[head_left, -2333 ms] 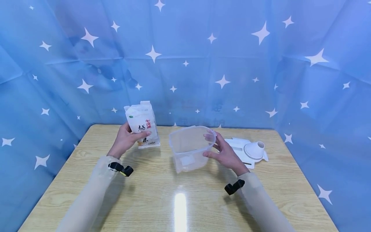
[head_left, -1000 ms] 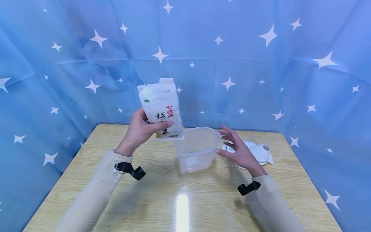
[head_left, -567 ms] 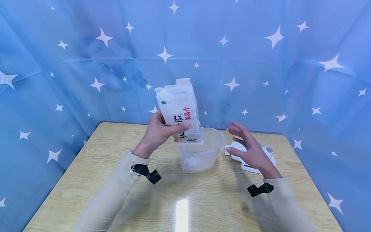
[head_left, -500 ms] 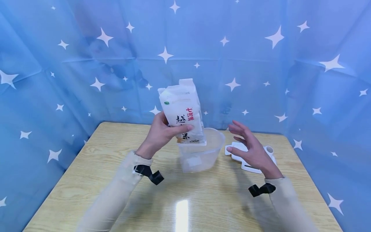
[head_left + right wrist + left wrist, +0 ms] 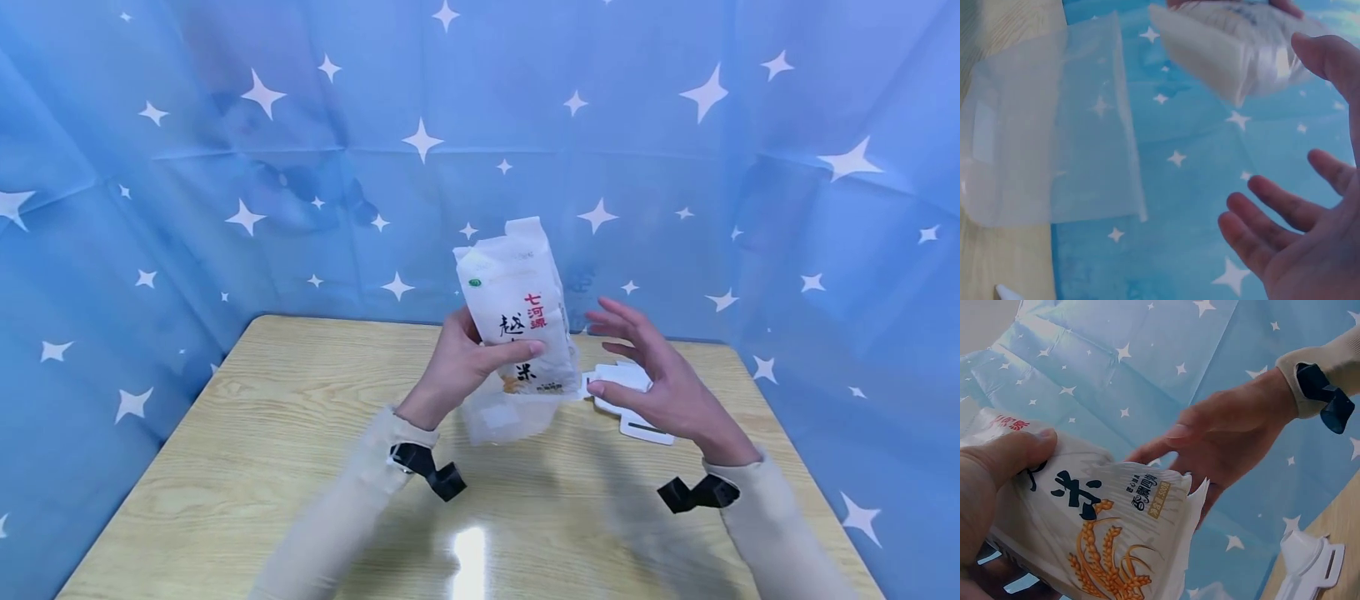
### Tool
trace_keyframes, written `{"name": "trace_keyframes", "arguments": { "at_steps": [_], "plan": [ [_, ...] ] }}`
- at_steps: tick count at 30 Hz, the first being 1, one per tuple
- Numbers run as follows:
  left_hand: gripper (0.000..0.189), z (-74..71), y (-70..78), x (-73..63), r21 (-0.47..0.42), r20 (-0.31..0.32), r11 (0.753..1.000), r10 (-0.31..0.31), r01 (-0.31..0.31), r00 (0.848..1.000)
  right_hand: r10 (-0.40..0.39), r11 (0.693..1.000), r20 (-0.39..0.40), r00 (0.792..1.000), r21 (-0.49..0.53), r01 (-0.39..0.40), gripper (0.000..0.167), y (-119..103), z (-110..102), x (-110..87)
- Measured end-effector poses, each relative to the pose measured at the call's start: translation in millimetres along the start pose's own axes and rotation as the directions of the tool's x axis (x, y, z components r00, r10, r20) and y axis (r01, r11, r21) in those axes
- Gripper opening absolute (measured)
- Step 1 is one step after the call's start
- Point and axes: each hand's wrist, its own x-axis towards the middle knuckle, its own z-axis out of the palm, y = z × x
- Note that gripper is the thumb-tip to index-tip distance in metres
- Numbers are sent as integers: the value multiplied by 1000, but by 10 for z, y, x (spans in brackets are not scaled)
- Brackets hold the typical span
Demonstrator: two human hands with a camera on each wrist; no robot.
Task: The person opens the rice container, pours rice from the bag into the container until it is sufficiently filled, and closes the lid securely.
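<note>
My left hand (image 5: 468,362) grips a white bag of rice (image 5: 517,308), thumb across its printed front and fingers behind. The bag is held up over the table, slightly tilted, and covers most of a clear plastic container (image 5: 510,417) standing behind it in the head view. Close to the bag's right side, my right hand (image 5: 660,383) is held up with fingers spread and nothing in it. In the right wrist view the container (image 5: 1085,125) shows whole, and the bag's end (image 5: 1210,56) is near the right thumb (image 5: 1329,59). Printed wheat ears show on the bag (image 5: 1104,550) in the left wrist view.
A flat white plastic piece (image 5: 637,429) lies on the wooden table (image 5: 300,400) behind the right hand. Its white cone-shaped spout (image 5: 1300,550) shows in the left wrist view. A blue star-patterned curtain (image 5: 480,125) closes off the table's back and sides.
My left hand has lifted the bag of rice and carried it right, in front of the container. My right hand has let go of the container and moved right, with its fingers spread.
</note>
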Motion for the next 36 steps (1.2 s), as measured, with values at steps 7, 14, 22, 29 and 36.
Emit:
{"name": "trace_keyframes", "arguments": {
  "at_steps": [7, 14, 22, 29, 36],
  "plan": [
    [47, 235, -119, -7, -23, 38, 998, -65, 66, 997, -28, 998, 19, 999, -49, 29, 104, -204, -16, -14],
    [46, 423, -254, 3, -40, 13, 994, -101, 102, 995, -84, 992, 36, 996, -92, 87, 108, -292, -21, -55],
    [40, 612, -437, 21, -111, -28, 984, -146, 142, 989, 22, 984, 42, 999, -179, -14, 101, -213, -43, -140],
    [37, 777, -483, 36, -168, -43, 971, -178, 168, 983, 44, 980, 19, 999, -196, -39, 102, -131, -92, -219],
    [34, 905, -588, 48, -202, -7, 947, -257, 250, 966, 70, 978, 21, 997, -200, -64, 98, -52, -177, -287]
  ]
}}
